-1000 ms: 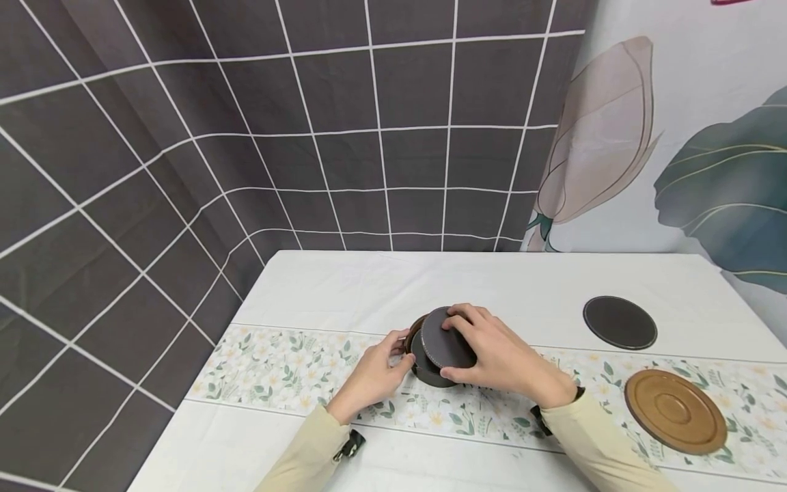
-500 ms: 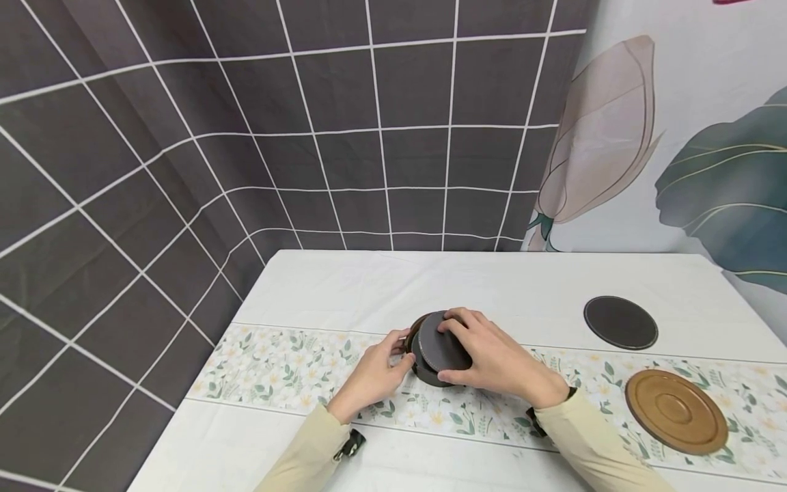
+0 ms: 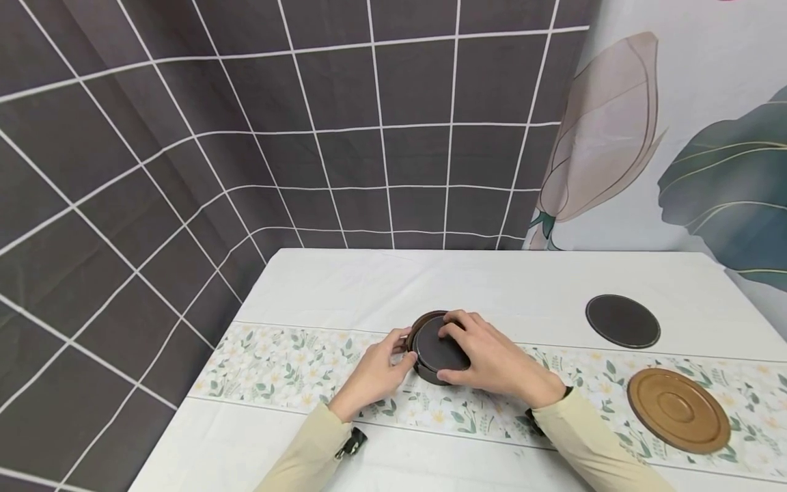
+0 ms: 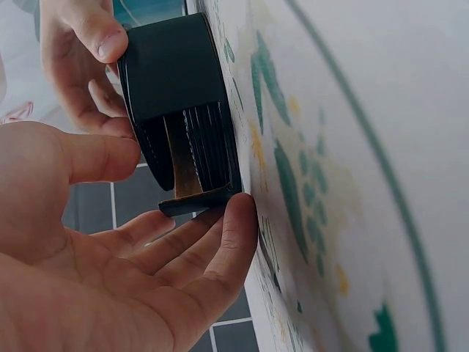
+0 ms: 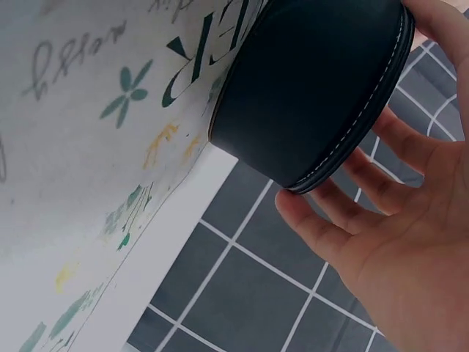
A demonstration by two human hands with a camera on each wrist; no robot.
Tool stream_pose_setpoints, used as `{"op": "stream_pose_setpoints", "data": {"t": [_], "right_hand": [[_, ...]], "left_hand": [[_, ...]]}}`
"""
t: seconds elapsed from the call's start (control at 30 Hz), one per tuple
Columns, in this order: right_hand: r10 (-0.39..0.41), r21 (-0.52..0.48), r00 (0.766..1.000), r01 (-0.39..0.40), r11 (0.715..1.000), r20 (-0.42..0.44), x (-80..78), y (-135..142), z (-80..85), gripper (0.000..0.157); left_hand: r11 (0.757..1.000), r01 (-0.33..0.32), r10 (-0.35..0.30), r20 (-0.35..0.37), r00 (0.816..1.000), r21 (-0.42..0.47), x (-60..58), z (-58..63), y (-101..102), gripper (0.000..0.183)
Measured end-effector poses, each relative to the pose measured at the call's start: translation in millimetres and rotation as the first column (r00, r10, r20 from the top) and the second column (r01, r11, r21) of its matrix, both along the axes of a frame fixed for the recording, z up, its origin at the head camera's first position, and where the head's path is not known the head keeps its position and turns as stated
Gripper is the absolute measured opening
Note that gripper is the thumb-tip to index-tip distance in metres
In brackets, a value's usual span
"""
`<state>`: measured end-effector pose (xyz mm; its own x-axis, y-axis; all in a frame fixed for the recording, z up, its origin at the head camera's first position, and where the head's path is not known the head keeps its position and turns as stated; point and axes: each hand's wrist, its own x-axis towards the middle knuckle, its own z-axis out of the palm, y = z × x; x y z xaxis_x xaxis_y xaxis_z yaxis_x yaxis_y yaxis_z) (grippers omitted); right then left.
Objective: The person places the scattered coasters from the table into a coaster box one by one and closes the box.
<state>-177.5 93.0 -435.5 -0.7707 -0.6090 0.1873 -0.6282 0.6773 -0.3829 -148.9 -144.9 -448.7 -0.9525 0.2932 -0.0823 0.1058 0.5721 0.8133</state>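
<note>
A round black leather coaster holder (image 3: 430,375) stands on the table, with its side slot facing my left hand (image 3: 375,372). Left thumb and fingers grip it at either side of that slot, as the left wrist view shows. Through the slot, a stack of coasters (image 4: 207,147) lies at the bottom of the holder. A black coaster (image 3: 438,347) with pale edge stitching sits at the top opening, a gap above the stack. My right hand (image 3: 494,357) spans this coaster, thumb at the near edge and fingers across the top and far edge.
To the right, another black coaster (image 3: 623,321) lies flat on the table. Nearer me lies a brown round coaster (image 3: 678,410) with ringed grooves. A white cloth (image 3: 332,287) with a floral band covers the table, and a dark tiled-pattern curtain (image 3: 406,157) hangs behind.
My right hand has lowered the tilted coaster toward the left until it lies nearly level in the holder's opening. The left hand has stayed at the holder.
</note>
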Motion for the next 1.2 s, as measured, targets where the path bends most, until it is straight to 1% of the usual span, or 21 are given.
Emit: {"op": "stream_pose_setpoints", "data": {"t": [0.2, 0.4, 0.5, 0.73, 0.9, 1.07, 1.2], "right_hand": [[-0.008, -0.003, 1.0, 0.008, 1.0, 0.008, -0.2, -0.7, -0.6, 0.056], [-0.028, -0.039, 1.0, 0.028, 0.999, 0.014, -1.5, -0.8, -2.7, 0.043], [-0.028, -0.052, 1.0, 0.028, 0.998, 0.013, -1.9, -1.0, -3.4, 0.044], [0.004, -0.016, 1.0, -0.004, 1.0, 0.002, -0.1, 0.0, -5.2, 0.036], [0.021, -0.007, 1.0, -0.021, 1.0, -0.019, 1.9, 0.3, -5.0, 0.039], [0.012, 0.002, 1.0, -0.012, 1.0, -0.018, 1.6, 1.0, -3.4, 0.038], [-0.003, 0.003, 0.999, 0.003, 1.0, -0.036, -0.4, 5.5, 0.5, 0.035]], "left_hand": [[1.0, -0.003, 0.003, -0.001, 1.0, 0.006, -1.2, -0.5, 0.7, 0.05], [1.0, -0.013, 0.013, -0.019, 1.0, -0.005, -1.0, -0.1, 1.5, 0.05], [1.0, -0.014, 0.014, -0.03, 0.999, -0.012, -0.9, 0.0, 1.7, 0.05], [1.0, -0.005, 0.006, -0.019, 1.0, 0.006, -0.5, 0.3, 1.6, 0.05], [1.0, -0.007, 0.007, -0.005, 1.0, -0.002, -0.5, -1.4, 1.3, 0.051], [1.0, -0.005, 0.005, -0.018, 1.0, -0.007, -0.4, -1.6, 0.8, 0.051], [1.0, -0.008, 0.008, -0.024, 1.0, -0.008, -0.5, -1.0, 1.1, 0.051]]}}
